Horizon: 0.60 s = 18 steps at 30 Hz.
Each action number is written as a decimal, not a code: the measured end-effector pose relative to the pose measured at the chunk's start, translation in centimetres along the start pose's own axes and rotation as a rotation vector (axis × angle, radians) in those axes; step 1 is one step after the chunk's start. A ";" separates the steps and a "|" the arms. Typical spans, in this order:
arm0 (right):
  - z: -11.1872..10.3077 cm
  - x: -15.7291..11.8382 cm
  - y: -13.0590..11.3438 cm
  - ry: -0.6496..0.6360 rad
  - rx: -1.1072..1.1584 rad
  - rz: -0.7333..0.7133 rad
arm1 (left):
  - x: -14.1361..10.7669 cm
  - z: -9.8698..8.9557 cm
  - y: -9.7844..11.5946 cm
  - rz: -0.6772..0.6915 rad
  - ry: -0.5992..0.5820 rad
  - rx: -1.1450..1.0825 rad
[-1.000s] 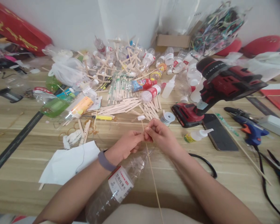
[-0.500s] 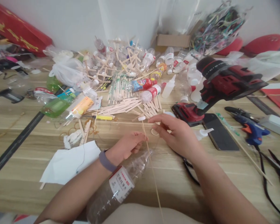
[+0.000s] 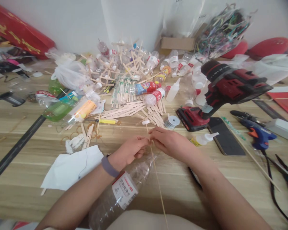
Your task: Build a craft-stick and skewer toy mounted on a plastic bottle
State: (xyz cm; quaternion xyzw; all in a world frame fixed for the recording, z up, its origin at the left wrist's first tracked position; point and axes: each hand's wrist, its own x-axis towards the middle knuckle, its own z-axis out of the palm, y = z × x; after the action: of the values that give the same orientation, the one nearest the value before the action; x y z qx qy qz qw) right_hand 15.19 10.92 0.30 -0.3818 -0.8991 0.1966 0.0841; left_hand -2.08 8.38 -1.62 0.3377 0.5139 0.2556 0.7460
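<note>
My left hand point(image 3: 132, 149) pinches a long thin wooden stick point(image 3: 158, 183) near its upper part. At the stick's top end sits a white bottle cap point(image 3: 146, 122). My right hand point(image 3: 169, 142) has its fingertips closed at the same spot on the stick, touching the left fingertips; anything small between them is hidden. Below my left hand a large clear plastic bottle point(image 3: 124, 190) with a white and red label lies tilted, its neck pointing up to the right under the stick.
A red and black drill point(image 3: 232, 84) stands at the right, beside a phone point(image 3: 227, 135) and a blue glue gun point(image 3: 261, 134). A wire spool point(image 3: 172, 122) is beyond my right hand. White paper point(image 3: 72, 167) lies left. Wooden sticks point(image 3: 124, 110) and bottles are piled behind.
My right hand has moved left and down from beside the cap to the stick, and its spread fingers have closed there. The wire spool now shows fully. My left hand has barely moved.
</note>
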 end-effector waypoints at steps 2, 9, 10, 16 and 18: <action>0.1 0.0 0.1 -0.024 0.000 0.031 | -0.1 0.1 0.1 -0.003 0.006 0.008; -0.1 -0.2 0.0 -0.074 0.063 0.091 | -0.2 0.1 0.2 0.003 0.011 0.061; -0.1 -0.2 0.0 -0.073 0.077 0.101 | -0.2 0.1 0.2 0.008 0.009 0.069; -0.1 0.2 -0.3 -0.050 0.232 0.172 | -0.3 0.1 0.2 0.036 0.018 0.142; 0.1 0.3 -0.3 -0.047 0.294 0.191 | -0.2 0.0 0.2 0.039 0.033 0.176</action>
State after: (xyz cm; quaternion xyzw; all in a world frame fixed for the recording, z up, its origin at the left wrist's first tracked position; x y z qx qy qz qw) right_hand 14.78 10.91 0.33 -0.4442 -0.8222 0.3419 0.0990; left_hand -2.12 8.33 -1.35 0.4076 0.5401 0.2294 0.6997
